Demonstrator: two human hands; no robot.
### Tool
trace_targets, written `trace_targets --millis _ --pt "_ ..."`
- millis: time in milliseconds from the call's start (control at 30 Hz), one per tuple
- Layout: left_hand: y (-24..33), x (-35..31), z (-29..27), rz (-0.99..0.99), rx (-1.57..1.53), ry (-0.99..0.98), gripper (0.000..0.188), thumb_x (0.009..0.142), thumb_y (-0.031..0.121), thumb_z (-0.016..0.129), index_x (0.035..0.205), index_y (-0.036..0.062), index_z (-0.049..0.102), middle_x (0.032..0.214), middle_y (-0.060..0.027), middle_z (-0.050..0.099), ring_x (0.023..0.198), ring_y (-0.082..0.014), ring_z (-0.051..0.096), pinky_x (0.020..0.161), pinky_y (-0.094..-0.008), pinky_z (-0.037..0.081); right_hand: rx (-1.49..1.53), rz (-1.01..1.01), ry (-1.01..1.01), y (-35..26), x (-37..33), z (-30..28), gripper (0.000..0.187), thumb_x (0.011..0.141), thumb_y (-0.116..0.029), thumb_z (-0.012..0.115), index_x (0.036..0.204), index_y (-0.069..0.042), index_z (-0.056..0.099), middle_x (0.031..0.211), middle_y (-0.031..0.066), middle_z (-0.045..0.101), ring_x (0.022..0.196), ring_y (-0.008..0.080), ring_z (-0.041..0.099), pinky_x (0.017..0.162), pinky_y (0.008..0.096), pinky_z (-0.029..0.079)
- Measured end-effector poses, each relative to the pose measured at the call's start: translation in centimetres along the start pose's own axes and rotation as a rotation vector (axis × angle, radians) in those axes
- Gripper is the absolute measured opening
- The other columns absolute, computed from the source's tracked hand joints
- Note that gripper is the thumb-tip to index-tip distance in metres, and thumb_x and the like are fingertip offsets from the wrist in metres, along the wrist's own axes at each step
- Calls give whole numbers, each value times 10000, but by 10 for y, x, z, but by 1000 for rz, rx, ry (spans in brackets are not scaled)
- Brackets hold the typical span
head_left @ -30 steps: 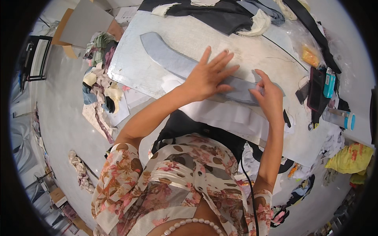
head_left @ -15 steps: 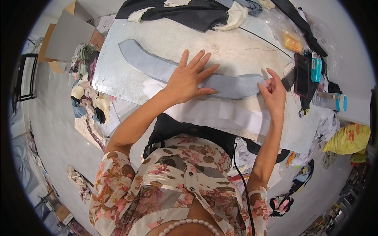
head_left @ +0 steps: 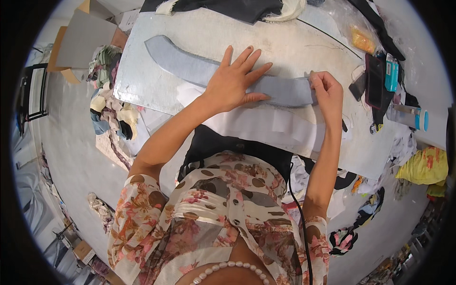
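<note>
A long, curved strip of grey-blue fabric point(head_left: 183, 61) lies across the table in front of me. My left hand point(head_left: 230, 88) rests flat on its middle with fingers spread, hiding part of it. At the strip's right end my right hand point(head_left: 327, 92) has its fingers closed on the edge, covering the tip. White fabric point(head_left: 270, 124) lies on the table between the strip and my body, partly under my left wrist.
Black fabric point(head_left: 228, 8) with frayed cream pieces lies along the far edge. To the right are a dark phone point(head_left: 374, 80), a teal box point(head_left: 391, 73) and a clear cup point(head_left: 407, 116). Fabric scraps point(head_left: 111, 111) heap at the left; a yellow bag point(head_left: 422, 166) sits at right.
My right hand has curled its fingers over the strip's right end, where its index finger was raised before. The left hand stays spread on the fabric. The whole view has shifted slightly.
</note>
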State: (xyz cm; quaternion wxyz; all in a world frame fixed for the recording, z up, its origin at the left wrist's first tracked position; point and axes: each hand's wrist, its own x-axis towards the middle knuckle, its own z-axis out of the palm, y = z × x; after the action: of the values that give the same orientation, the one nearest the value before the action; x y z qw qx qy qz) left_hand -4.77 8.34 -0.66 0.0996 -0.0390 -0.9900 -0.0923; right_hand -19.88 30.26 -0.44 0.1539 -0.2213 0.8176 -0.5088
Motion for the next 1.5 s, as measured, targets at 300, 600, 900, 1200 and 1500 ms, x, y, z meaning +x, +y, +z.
trace_targets --millis 300,600,900,1200,1500 --pt "-5 -5 -5 9 -236 103 737 818 488 674 1447 190 431 1517 -151 342 1428 -340 272 1141 -607 148 198 1 80 -15 -22 -33 113 898 -111 654 953 -12 645 754 -5 603 645 39 482 575 201 379" --pt "25 10 -9 341 -157 -53 704 776 454 707 1397 191 505 1560 -121 258 1452 -296 229 1150 -601 136 -267 -184 404 18 -116 -74 204 849 -77 662 1051 -52 650 962 41 661 872 166 610 738 281 474" --pt "30 18 9 364 -14 -111 590 872 372 629 1424 236 471 1582 -124 190 1460 -300 192 1149 -595 155 -851 -343 94 39 -140 -41 471 887 -264 615 1318 -90 537 1458 121 425 1394 350 311 1123 568 198" --pt "44 47 23 294 42 -95 627 893 284 623 1470 252 378 1571 -136 222 1451 -313 213 1142 -602 158 -909 -296 116 43 -149 -39 525 864 -256 653 1343 -91 514 1471 112 408 1394 329 313 1131 557 210" --pt "63 79 33 250 54 -79 629 900 249 613 1478 248 366 1578 -134 225 1453 -327 218 1142 -605 154 -780 -189 157 40 -166 -42 519 797 -160 709 1287 -72 565 1457 132 426 1391 353 326 1120 553 233"
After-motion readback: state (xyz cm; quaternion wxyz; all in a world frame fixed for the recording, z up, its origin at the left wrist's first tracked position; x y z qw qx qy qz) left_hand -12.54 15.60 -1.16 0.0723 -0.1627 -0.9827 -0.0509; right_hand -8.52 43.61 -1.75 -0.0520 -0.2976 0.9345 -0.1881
